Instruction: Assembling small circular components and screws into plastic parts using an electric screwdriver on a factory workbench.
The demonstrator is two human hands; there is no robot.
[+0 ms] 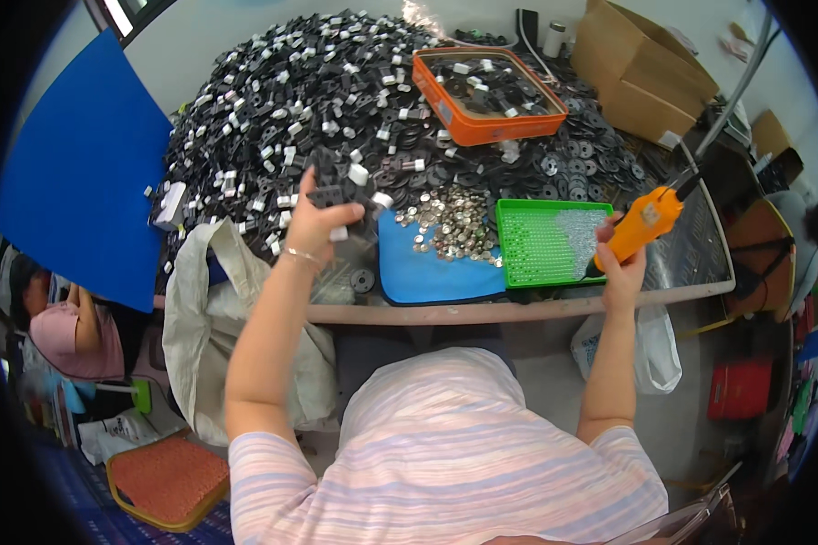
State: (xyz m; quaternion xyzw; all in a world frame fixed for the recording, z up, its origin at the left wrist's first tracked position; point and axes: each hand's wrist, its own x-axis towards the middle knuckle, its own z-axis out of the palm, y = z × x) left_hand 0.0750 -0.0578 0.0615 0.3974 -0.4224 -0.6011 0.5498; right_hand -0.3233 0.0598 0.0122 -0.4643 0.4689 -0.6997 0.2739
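Observation:
My right hand is closed round an orange electric screwdriver. Its dark tip points down at the right part of a green tray, where small silvery screws lie. At the near edge of the big heap, my left hand has thumb and fingers curled about black plastic parts with white pieces beside them. Slight blur there hides which parts it holds and how many. Between the hands, small round metal pieces are scattered over a blue mat.
A large heap of black and white parts covers the table's back and left. Behind the mat stands an orange-rimmed box, with a cardboard box at back right. A pale sack hangs at the front left edge; a person sits beyond.

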